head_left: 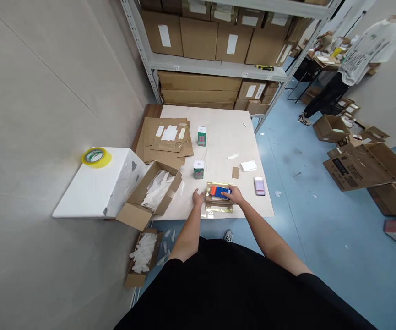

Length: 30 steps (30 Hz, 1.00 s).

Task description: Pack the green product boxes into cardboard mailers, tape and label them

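Note:
My right hand [234,195] is closed on the right end of a small blue box with an orange end [221,191]. The box lies over a flat cardboard piece [219,206] edged with shiny yellowish tape, at the table's near edge. My left hand [198,198] is just left of this cardboard, holding nothing, its thumb apart from the fingers. Beyond the left hand stands a small green box with a white top [198,170]. A second green box [202,136] stands farther back. To the right lie a brown card piece [235,172], white papers [249,166] and a purple-and-white pack [259,186].
Flattened cardboard [149,140] lies at the table's back left. An open carton [134,215] of white strips leans at the left edge, near a tape roll [96,157] on a white block. Shelving [198,65] stands behind; a person [362,57] stands far right beside cartons.

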### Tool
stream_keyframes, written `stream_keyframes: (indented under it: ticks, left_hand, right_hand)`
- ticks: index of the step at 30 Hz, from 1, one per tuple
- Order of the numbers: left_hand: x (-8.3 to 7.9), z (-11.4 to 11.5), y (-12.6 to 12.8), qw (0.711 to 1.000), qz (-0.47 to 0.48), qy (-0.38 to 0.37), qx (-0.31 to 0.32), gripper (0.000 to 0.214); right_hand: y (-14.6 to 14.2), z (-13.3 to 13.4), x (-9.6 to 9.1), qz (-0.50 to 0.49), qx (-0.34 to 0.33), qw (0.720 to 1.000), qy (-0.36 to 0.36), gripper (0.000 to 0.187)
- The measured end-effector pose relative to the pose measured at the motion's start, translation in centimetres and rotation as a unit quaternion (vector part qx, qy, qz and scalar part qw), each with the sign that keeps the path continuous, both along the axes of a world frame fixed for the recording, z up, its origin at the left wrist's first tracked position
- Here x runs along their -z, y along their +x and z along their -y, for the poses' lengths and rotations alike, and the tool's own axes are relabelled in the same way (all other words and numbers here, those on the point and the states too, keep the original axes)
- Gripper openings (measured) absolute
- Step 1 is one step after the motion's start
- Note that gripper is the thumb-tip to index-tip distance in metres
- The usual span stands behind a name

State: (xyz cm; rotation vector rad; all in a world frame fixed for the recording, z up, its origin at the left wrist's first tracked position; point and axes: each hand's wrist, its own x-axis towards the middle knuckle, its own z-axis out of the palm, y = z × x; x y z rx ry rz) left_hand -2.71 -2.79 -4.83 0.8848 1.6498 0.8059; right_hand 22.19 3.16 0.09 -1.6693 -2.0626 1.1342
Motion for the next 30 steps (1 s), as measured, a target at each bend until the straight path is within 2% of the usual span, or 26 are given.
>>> stream_keyframes:
  ticks: [2, 4, 8, 11, 13, 16, 21, 24, 26, 30]
  left_hand:
    - [-0.2, -0.1, -0.5, 0.998, -0.038, -0.001, -0.054, 0.054]
    - [-0.7, -0.5, -1.1, 0.997, -0.056, 0.02, -0.059, 0.06]
    - [-2.0, -1.8, -2.1, 0.996, -0.037, 0.035, 0.069, 0.068]
    - [-2.4, -2.3, -1.8, 0.989, -0.042, 0.021, 0.142, 0.09]
    - [-2.1, -2.2, -1.4, 0.985, -0.061, 0.017, 0.159, 0.099]
    - [-1.5, -1.8, -1.0, 0.986, -0.086, -0.003, 0.143, 0.096]
    - [-1.4, -2.5, -1.1, 0.981, -0.147, -0.029, 0.127, 0.096]
    - [-1.5, -2.8, -1.2, 0.961, -0.197, -0.058, 0.183, 0.1]
    - [-1.3, -2.7, -1.3, 0.955, -0.198, -0.066, 0.211, 0.101]
    - [-0.5, -2.4, -1.5, 0.962, -0.174, -0.06, 0.2, 0.101]
  right_hand:
    - [0.0, -0.4, 0.3, -0.001, 0.001, 1.0, 0.01, 0.044]
    - [-0.1, -0.8, 0.5, 0.001, 0.0, 1.0, 0.012, 0.043]
    - [-0.5, -1.5, 0.5, 0.012, -0.007, 1.0, -0.002, 0.039]
    - [-0.7, -1.7, 0.4, 0.009, -0.01, 1.0, -0.006, 0.038]
    - [-0.8, -1.8, 0.2, 0.013, -0.011, 1.0, -0.017, 0.038]
    - [-1.1, -2.0, -0.2, 0.033, -0.022, 0.999, -0.029, 0.038]
    - [-1.7, -2.1, -1.4, 0.065, -0.057, 0.996, -0.033, 0.045]
    - [-2.0, -2.1, -2.7, 0.11, -0.065, 0.991, -0.04, 0.049]
    - [-2.3, -2.2, -3.6, 0.143, -0.075, 0.985, -0.052, 0.049]
    - [-2.7, -2.7, -5.2, 0.189, -0.095, 0.975, -0.072, 0.048]
